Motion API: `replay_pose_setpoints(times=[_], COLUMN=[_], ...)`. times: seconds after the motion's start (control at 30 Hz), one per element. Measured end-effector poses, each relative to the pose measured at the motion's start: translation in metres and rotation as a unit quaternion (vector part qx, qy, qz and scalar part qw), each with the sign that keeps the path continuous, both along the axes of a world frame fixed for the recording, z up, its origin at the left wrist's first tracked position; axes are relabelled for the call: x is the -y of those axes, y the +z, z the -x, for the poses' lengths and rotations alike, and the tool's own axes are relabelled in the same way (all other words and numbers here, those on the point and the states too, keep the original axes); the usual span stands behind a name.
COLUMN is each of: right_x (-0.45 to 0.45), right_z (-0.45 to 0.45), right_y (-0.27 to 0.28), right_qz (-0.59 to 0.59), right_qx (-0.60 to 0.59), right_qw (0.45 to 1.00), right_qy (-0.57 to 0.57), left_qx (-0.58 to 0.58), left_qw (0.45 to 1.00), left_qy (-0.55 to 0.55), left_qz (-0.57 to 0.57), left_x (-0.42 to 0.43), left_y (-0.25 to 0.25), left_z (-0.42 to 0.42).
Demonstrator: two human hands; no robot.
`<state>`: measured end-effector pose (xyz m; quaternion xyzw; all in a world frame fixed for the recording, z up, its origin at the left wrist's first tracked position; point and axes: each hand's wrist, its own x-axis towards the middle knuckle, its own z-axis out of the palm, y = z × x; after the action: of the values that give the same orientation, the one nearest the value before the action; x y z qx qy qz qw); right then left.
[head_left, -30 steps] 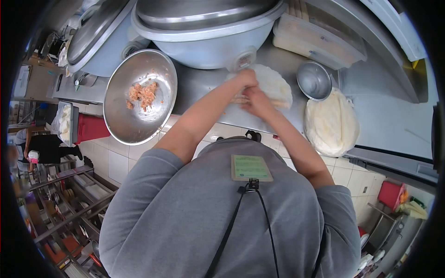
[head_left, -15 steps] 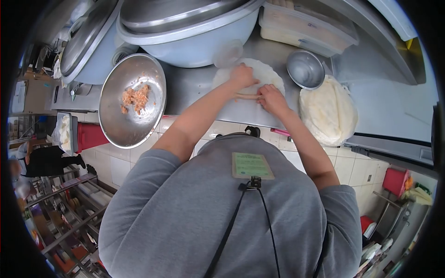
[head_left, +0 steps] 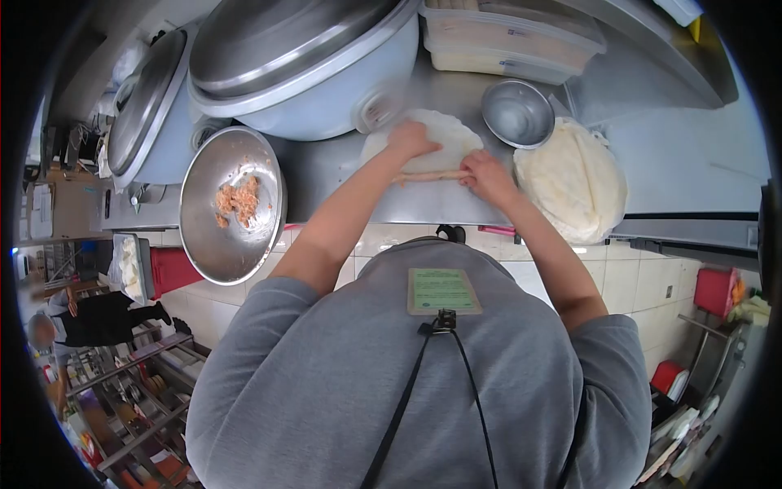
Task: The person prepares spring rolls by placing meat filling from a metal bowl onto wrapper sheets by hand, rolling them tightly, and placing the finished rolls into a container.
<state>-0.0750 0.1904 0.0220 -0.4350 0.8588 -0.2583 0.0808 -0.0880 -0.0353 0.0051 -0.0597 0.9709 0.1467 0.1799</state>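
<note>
A thin, round, pale wrapper sheet [head_left: 466, 140] lies flat on the steel counter. Along its near edge runs a slim roll [head_left: 432, 175] with a little orange filling showing at its left end. My left hand [head_left: 414, 138] rests on the sheet beyond the roll, fingers curled down against it; their tips are partly hidden. With bent fingers, my right hand [head_left: 487, 175] pinches the roll's right end. A stack of wrapper sheets [head_left: 570, 183] sits just right of that hand. To the left, a large steel bowl [head_left: 195, 196] holds orange-pink minced filling [head_left: 238, 201].
A small steel bowl [head_left: 518, 114] stands behind the stack. Farther back are a clear plastic container [head_left: 513, 45] and a big pale blue tub [head_left: 318, 106] with a metal lid. Another lidded tub [head_left: 155, 163] is at left. A person [head_left: 94, 318] is at far left.
The view has shifted, so the bowls and tubs sit slightly differently in frame. More of the roll shows between my hands, as the left hand is farther from the right one.
</note>
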Motion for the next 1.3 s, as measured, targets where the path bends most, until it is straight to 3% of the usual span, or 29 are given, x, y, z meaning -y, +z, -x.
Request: replay_pose_setpoints(times=[0.23,0.3,0.33,0.4,0.47,0.53,0.6,0.8,0.9,0.97,1.1,1.17,1.2,1.23,1.3], right_x=[-0.012,-0.008,-0.006,0.005,0.032,0.071,0.085,0.025,-0.001,-0.007,-0.011,-0.006,0.001,0.012,0.027], right_z=[0.001,0.000,-0.001,-0.003,-0.010,-0.018,-0.021,-0.001,0.012,0.017,0.029,0.029,0.025,0.017,0.004], right_y=[-0.006,-0.001,0.006,0.012,0.016,-0.015,-0.029,0.000,0.003,0.006,-0.006,-0.005,0.000,0.007,0.011], right_qz=[0.002,-0.011,-0.025,-0.036,-0.017,-0.020,-0.024,-0.045,-0.053,-0.030,-0.001,-0.044,-0.044,0.024,0.092], right_qx=[0.025,0.039,0.017,-0.006,0.002,-0.014,-0.030,-0.004,0.082,0.281,0.251,0.027,0.026,-0.005,-0.035], right_qw=[0.999,0.999,0.999,0.999,1.000,0.999,0.996,0.998,0.995,0.950,0.957,0.994,0.994,0.998,0.995], right_qy=[-0.032,-0.028,-0.026,-0.020,0.004,0.040,0.079,0.038,-0.009,-0.129,-0.146,-0.100,-0.100,-0.051,-0.001], left_qx=[-0.016,0.060,0.060,-0.093,-0.099,-0.105,-0.154,-0.129,-0.144,-0.147,-0.135,-0.168,-0.199,-0.199,-0.405], left_qw=[0.999,0.995,0.995,0.957,0.963,0.968,0.981,0.962,0.948,0.942,0.947,0.961,0.968,0.968,0.906], left_qy=[0.016,0.019,0.025,0.022,0.014,0.004,0.014,0.073,0.066,0.097,0.146,0.124,0.100,0.100,-0.027], left_qz=[0.029,-0.074,-0.073,-0.275,-0.252,-0.230,-0.119,-0.229,-0.276,-0.286,-0.251,-0.184,-0.115,-0.115,-0.122], left_x=[0.002,0.014,0.021,0.041,0.044,0.037,0.031,0.048,0.062,0.071,0.078,0.078,0.078,0.070,0.044], left_y=[0.010,0.015,0.018,0.024,0.040,0.044,0.037,0.028,0.017,0.008,0.013,0.013,0.012,0.019,0.029], left_z=[-0.004,-0.003,-0.011,-0.035,-0.073,-0.101,-0.117,-0.126,-0.128,-0.125,-0.120,-0.121,-0.120,-0.120,-0.121])
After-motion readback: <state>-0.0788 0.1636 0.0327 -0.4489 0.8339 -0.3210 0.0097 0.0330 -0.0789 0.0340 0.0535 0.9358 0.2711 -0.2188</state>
